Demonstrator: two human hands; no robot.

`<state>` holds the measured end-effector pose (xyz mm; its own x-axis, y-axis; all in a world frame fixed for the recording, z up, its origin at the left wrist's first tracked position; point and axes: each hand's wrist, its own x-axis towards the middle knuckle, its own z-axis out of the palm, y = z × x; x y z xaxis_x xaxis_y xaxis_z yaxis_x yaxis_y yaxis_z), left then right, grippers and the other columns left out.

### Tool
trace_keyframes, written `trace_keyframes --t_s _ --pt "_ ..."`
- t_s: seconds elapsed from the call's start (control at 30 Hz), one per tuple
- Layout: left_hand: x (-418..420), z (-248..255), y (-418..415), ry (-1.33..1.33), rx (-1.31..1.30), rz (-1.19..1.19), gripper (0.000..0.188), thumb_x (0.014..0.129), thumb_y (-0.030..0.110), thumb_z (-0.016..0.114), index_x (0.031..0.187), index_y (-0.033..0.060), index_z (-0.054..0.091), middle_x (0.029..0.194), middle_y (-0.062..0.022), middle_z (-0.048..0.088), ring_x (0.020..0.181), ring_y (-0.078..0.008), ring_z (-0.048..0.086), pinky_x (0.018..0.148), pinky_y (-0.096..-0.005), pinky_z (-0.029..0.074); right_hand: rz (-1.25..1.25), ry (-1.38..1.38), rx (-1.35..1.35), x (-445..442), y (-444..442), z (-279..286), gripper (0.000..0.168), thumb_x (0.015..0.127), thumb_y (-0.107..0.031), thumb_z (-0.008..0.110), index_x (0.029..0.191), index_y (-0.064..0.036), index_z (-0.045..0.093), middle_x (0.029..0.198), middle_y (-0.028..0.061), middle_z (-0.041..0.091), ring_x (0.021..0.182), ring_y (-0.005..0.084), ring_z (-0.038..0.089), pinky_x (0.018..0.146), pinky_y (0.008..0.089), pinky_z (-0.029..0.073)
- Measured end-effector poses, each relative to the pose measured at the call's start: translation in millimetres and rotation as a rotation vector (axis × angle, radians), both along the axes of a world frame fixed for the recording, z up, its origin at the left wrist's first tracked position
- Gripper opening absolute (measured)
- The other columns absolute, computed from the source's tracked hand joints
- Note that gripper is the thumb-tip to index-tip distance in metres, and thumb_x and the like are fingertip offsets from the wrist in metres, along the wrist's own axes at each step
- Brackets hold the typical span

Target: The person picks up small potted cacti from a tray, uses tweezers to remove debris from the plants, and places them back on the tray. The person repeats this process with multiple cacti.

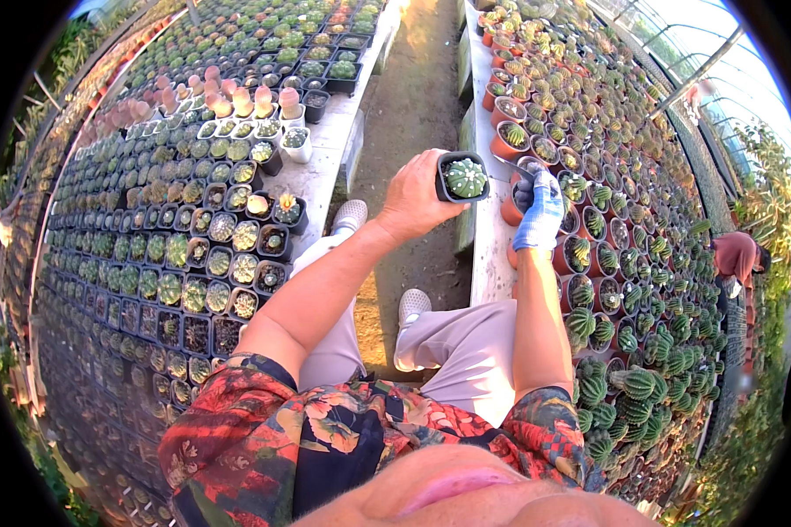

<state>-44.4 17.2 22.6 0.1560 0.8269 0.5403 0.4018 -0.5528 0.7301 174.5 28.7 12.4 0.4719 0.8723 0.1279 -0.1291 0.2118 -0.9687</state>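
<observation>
My left hand (422, 194), bare, grips a square black plastic pot from its left side. In the pot sits a round green cactus with white tufts (465, 178), seen from above. Just to the right, my right hand (538, 204) wears a blue and grey work glove and is closed around a slim tool with a dark metal blade (518, 170), which points up and left; its handle is hidden by the fingers. The gloved hand is over the edge of the right bench, close to a terracotta-coloured pot (511, 209). The pot and the blade do not touch.
The left bench (326, 158) bears rows of small cacti in black and white square pots. On the right bench (491, 263) stand many cacti in round terracotta-coloured pots. A dirt aisle (412, 85) runs between them. Another person (735, 257) bends beyond the right bench.
</observation>
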Motion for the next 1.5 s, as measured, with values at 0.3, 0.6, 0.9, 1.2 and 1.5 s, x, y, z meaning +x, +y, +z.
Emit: trace_keyframes --t_s 0.3,0.6,0.9,1.2,1.5 --pt "-5.8 -4.5 8.5 -0.062 -0.006 0.041 0.056 0.063 0.026 0.084 0.106 0.0076 0.054 0.104 -0.0139 0.061 0.102 -0.0363 0.059 0.087 -0.0455 0.047 -0.026 -0.102 0.009 3.5 4.3 -10.0 0.028 0.099 -0.028 0.053 0.109 -0.007 0.069 0.073 -0.0011 0.061 0.058 0.0060 0.050 0.053 0.0210 0.041" --pt "-22.5 -13.2 24.1 -0.076 -0.022 0.241 0.064 0.061 0.034 0.086 0.108 0.0058 0.052 0.104 -0.0162 0.062 0.102 -0.0369 0.061 0.087 -0.0455 0.049 0.003 -0.065 0.009 -14.7 -4.8 1.8 0.027 0.101 -0.024 0.051 0.106 -0.002 0.066 0.069 -0.0038 0.056 0.054 0.0019 0.044 0.047 0.0162 0.033" --pt "-38.6 -35.2 59.5 -0.297 -0.193 0.481 0.069 0.060 0.033 0.089 0.112 0.0048 0.053 0.105 -0.0143 0.068 0.100 -0.0324 0.065 0.087 -0.0403 0.050 0.007 -0.089 0.001 -12.8 -4.9 -0.5 0.030 0.101 -0.026 0.049 0.109 -0.003 0.067 0.076 -0.0019 0.061 0.059 0.0030 0.048 0.052 0.0159 0.040" --pt "-39.7 -68.7 85.5 -0.465 -0.299 0.483 0.076 0.058 0.035 0.088 0.116 0.0029 0.051 0.113 -0.0174 0.065 0.107 -0.0342 0.062 0.092 -0.0412 0.049 0.031 -0.150 0.000 -12.9 -7.9 5.6 0.033 0.103 -0.025 0.044 0.108 -0.005 0.069 0.078 -0.0020 0.063 0.058 0.0021 0.048 0.052 0.0156 0.039" --pt "-39.5 -79.5 94.6 -0.465 -0.308 0.453 0.078 0.056 0.033 0.089 0.117 0.0027 0.051 0.114 -0.0177 0.065 0.108 -0.0330 0.062 0.094 -0.0398 0.049 0.005 -0.122 0.016 -11.9 -8.6 4.0 0.030 0.102 -0.025 0.046 0.108 -0.005 0.067 0.074 -0.0023 0.061 0.057 0.0032 0.049 0.051 0.0163 0.040"
